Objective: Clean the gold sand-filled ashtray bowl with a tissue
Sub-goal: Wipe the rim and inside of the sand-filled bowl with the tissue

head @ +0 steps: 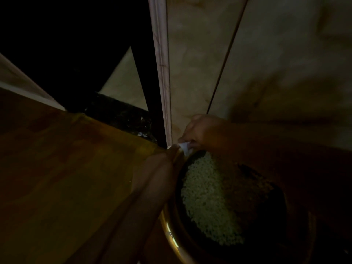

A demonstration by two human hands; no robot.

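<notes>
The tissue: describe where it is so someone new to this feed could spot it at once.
Find the round gold ashtray bowl at lower right, filled with pale granules. Follow its rim to the far edge, where the two hands meet. The tissue is the small white scrap pinched under the right hand, the brightest thing in this dim frame.

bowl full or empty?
Full: pale granules fill the bowl close to its gold rim; the right side is too dark to tell.
</notes>
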